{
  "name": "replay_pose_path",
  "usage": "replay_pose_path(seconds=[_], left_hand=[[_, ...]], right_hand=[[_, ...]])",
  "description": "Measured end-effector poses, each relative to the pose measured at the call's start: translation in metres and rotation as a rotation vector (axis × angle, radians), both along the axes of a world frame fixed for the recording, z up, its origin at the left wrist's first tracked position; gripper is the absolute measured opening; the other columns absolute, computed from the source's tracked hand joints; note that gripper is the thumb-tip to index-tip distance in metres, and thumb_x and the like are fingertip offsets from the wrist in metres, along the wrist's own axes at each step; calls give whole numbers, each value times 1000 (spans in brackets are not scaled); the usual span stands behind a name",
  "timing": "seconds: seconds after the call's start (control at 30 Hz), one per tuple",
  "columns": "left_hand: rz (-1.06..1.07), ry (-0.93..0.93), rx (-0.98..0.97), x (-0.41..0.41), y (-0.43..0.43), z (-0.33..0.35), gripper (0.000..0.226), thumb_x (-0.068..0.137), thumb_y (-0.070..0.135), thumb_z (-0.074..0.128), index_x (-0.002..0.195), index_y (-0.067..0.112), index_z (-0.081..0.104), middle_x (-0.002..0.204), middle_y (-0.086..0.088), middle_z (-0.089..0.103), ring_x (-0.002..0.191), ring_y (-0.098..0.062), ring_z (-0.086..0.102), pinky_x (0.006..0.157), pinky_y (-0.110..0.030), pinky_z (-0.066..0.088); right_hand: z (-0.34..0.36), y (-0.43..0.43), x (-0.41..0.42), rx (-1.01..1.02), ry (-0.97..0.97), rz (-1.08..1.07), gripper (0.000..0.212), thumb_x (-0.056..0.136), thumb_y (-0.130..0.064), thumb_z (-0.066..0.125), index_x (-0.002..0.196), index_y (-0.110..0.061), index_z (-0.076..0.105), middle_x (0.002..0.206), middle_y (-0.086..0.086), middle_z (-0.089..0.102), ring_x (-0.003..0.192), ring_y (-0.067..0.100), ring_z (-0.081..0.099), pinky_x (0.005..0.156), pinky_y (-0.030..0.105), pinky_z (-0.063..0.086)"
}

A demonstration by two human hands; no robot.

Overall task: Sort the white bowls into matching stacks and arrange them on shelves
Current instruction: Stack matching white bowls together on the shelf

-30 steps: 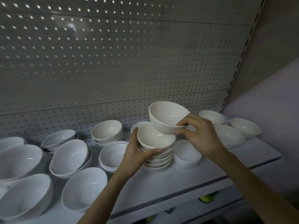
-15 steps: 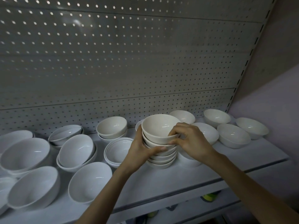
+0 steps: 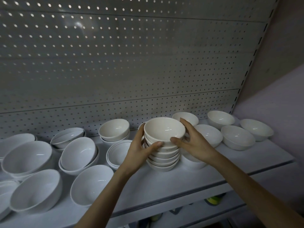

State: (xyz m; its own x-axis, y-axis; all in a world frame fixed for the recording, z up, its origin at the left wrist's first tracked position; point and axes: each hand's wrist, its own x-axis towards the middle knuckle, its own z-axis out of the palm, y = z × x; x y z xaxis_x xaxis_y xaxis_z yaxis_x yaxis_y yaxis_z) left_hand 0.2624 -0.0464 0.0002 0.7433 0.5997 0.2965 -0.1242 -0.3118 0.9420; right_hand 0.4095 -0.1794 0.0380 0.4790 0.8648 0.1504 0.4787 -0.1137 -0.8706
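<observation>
Big glossy white bowls [image 3: 79,153] lie tipped all over the shelf's [image 3: 181,181] left side. Mid-shelf there's a stack [image 3: 162,155] of smaller cream-white ones. The left hand [image 3: 139,148] is wrapped round its left side and the right hand [image 3: 195,143] cups its top from the right. Single bowls [image 3: 236,137] sit further right.

A pale grey perforated back panel [image 3: 131,63] fills the far side. Its upper holes show bright, with a soft glare at upper left. A slotted upright [image 3: 250,66] slants along its right edge, beside a plain lilac wall [image 3: 279,104]. A white shelf [image 3: 172,183] juts out near, and a dim lower shelf [image 3: 197,214] shows beneath it.
</observation>
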Motion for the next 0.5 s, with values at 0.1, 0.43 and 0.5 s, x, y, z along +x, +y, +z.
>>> replay_pose_path(seconds=[0.1, 0.43, 0.5], left_hand=[[3, 6, -13, 0, 0, 1, 64, 67, 49, 70, 124, 39, 44, 117, 32, 57, 112, 8, 53, 93, -13, 43], [-2, 26, -19, -2, 3, -1, 66, 66, 49, 71, 125, 43, 43, 119, 34, 55, 116, 7, 51, 98, -17, 43], [-3, 25, -21, -2, 4, -1, 67, 65, 49, 72, 126, 41, 43, 119, 33, 55, 116, 6, 51, 97, -17, 44]], right_hand=[[-6, 3, 2, 38, 112, 20, 78, 66, -52, 74, 130, -23, 39, 121, -14, 56, 112, -4, 54, 101, 34, 45], [-18, 8, 7, 120, 246, 23, 117, 36, -70, 80, 132, -25, 31, 127, -11, 49, 119, 5, 49, 95, 24, 48], [-17, 8, 7, 125, 269, 35, 117, 34, -70, 81, 130, -27, 30, 127, -13, 47, 119, 4, 48, 91, 20, 48]])
